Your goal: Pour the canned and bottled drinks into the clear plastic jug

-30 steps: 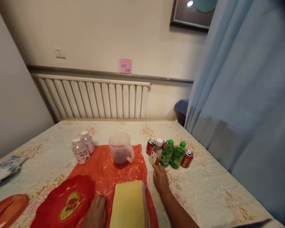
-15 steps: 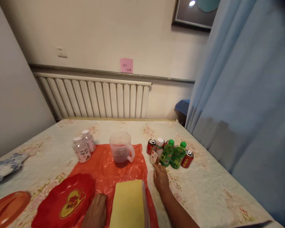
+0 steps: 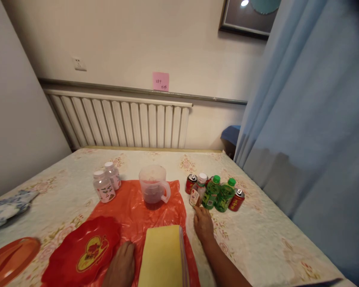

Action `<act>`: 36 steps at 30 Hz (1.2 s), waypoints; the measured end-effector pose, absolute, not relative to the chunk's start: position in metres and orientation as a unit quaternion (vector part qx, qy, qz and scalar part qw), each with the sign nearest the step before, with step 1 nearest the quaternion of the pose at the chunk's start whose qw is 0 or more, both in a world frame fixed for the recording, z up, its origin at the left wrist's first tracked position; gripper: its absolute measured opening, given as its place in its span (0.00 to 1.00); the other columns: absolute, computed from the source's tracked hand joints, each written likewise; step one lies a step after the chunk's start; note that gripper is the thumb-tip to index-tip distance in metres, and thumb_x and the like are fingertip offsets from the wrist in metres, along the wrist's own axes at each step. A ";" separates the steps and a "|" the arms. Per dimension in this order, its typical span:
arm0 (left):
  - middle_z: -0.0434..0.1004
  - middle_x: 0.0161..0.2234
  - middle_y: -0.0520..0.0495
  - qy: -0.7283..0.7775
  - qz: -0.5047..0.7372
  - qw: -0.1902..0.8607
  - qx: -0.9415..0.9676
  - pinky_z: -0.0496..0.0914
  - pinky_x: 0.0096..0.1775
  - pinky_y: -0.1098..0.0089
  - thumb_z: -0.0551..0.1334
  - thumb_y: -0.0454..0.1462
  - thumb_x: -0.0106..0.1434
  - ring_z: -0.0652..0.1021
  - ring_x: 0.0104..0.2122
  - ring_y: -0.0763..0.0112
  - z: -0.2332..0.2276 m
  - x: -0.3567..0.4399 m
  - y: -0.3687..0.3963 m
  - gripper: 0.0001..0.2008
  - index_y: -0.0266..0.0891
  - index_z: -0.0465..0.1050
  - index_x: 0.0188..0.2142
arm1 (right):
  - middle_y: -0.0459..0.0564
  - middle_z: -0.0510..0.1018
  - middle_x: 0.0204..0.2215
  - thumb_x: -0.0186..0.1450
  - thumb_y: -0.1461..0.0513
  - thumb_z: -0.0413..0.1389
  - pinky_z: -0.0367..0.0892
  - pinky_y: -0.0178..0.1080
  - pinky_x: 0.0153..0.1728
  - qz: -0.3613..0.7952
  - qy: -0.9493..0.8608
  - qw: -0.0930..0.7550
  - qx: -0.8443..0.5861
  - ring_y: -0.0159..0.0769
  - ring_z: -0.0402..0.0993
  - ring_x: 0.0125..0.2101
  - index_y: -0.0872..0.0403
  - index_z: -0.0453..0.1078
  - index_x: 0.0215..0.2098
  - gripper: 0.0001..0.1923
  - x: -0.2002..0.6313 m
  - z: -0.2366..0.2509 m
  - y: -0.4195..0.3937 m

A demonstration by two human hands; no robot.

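My left hand (image 3: 121,262) rests on a red plastic sheet (image 3: 134,217), between a red scalloped plate (image 3: 66,249) and a folded stack of yellow cloth (image 3: 163,255). Its fingers lie down on the sheet and hold nothing visible. On the tablecloth, my right hand (image 3: 204,224) lies with fingers loosely extended, just in front of a white-capped bottle (image 3: 197,195); whether it touches the bottle I cannot tell. Beside that bottle stand two green-capped bottles (image 3: 212,194) of green drink and red cans (image 3: 236,200). A clear measuring jug (image 3: 152,187) with dark liquid stands on the sheet's far part.
Two clear jars (image 3: 104,187) with white lids stand left of the jug. An orange lid-like disc (image 3: 13,259) and a blue-and-white cloth (image 3: 8,209) lie at the left. A radiator (image 3: 119,119) is behind the table, and a blue curtain (image 3: 296,139) hangs at the right.
The view has shifted very slightly. Both hands and the objects stay where they were on the table.
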State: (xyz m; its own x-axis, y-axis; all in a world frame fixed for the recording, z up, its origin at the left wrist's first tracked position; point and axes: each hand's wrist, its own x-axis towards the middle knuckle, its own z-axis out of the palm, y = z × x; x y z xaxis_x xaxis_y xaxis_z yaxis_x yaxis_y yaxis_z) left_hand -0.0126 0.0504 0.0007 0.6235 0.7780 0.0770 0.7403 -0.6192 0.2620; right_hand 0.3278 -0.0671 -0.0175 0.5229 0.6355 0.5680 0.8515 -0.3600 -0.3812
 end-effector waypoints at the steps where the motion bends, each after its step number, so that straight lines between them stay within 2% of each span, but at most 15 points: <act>1: 0.73 0.47 0.43 0.423 0.091 0.102 0.896 0.64 0.54 0.64 0.44 0.29 0.69 0.74 0.48 0.65 0.001 -0.013 0.050 0.16 0.39 0.69 0.44 | 0.53 0.75 0.41 0.61 0.69 0.49 0.64 0.42 0.48 -0.164 -0.460 0.328 -0.808 0.42 0.68 0.43 0.52 0.72 0.52 0.24 0.328 -0.017 -0.067; 6: 0.73 0.47 0.41 0.425 0.087 0.101 0.895 0.65 0.54 0.63 0.43 0.28 0.69 0.74 0.48 0.64 0.002 -0.012 0.050 0.17 0.38 0.69 0.43 | 0.53 0.75 0.41 0.61 0.69 0.49 0.64 0.42 0.49 -0.164 -0.460 0.323 -0.811 0.42 0.68 0.43 0.53 0.72 0.52 0.23 0.327 -0.018 -0.067; 16: 0.74 0.45 0.45 0.426 0.105 0.112 0.892 0.65 0.53 0.63 0.45 0.29 0.68 0.74 0.47 0.65 0.002 -0.012 0.051 0.16 0.41 0.70 0.41 | 0.52 0.75 0.39 0.60 0.70 0.48 0.63 0.41 0.47 -0.164 -0.453 0.322 -0.815 0.41 0.68 0.42 0.52 0.72 0.51 0.24 0.328 -0.019 -0.066; 22: 0.73 0.48 0.44 0.427 0.109 0.120 0.890 0.64 0.55 0.63 0.45 0.29 0.68 0.73 0.50 0.64 -0.001 -0.013 0.051 0.16 0.40 0.69 0.44 | 0.53 0.75 0.39 0.59 0.70 0.48 0.64 0.41 0.47 -0.159 -0.455 0.327 -0.813 0.42 0.68 0.42 0.52 0.73 0.51 0.24 0.327 -0.018 -0.066; 29: 0.72 0.44 0.44 0.412 0.105 0.085 0.901 0.65 0.51 0.65 0.45 0.29 0.68 0.73 0.46 0.65 0.003 -0.013 0.048 0.15 0.39 0.69 0.41 | 0.54 0.76 0.41 0.59 0.69 0.48 0.64 0.44 0.49 -0.142 -0.453 0.352 -0.807 0.43 0.69 0.44 0.54 0.74 0.50 0.23 0.328 -0.020 -0.068; 36: 0.71 0.42 0.46 0.405 0.121 0.068 0.904 0.63 0.50 0.67 0.46 0.27 0.68 0.72 0.45 0.66 0.005 -0.012 0.045 0.13 0.40 0.68 0.40 | 0.57 0.80 0.43 0.59 0.66 0.47 0.68 0.45 0.50 -0.114 -0.407 0.396 -0.815 0.44 0.74 0.45 0.57 0.75 0.47 0.22 0.331 -0.020 -0.079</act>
State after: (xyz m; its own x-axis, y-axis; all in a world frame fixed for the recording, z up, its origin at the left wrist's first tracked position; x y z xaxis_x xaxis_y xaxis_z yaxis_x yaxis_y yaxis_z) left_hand -0.0118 0.0449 0.0055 0.6422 0.7487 0.1643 0.7158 -0.6624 0.2208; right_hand 0.3309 -0.0787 -0.0202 0.6425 0.5728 0.5089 0.7541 -0.3550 -0.5526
